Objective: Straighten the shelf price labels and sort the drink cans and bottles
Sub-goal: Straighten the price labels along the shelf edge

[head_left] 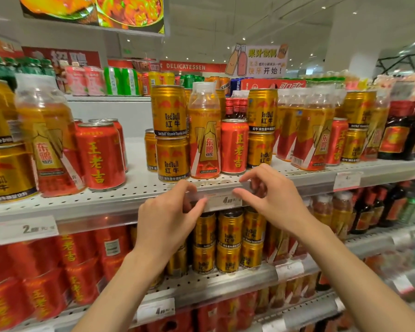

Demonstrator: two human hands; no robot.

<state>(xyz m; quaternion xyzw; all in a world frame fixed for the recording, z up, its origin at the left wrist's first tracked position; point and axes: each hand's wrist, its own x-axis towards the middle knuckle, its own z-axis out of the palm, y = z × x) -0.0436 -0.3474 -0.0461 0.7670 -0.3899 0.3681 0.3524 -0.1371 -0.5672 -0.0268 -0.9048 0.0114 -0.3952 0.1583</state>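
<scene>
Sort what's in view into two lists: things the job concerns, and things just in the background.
Job: price label pinched by left hand and right hand; gold cans; red can; bottle.
Background: food poster; delicatessen sign; juice sign.

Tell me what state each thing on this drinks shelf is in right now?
left hand: pinching the price label's left end
right hand: pinching its right end
price label: at the shelf edge, held by both hands
gold cans: upright, stacked two high
red can: upright
bottle: upright, capped
</scene>
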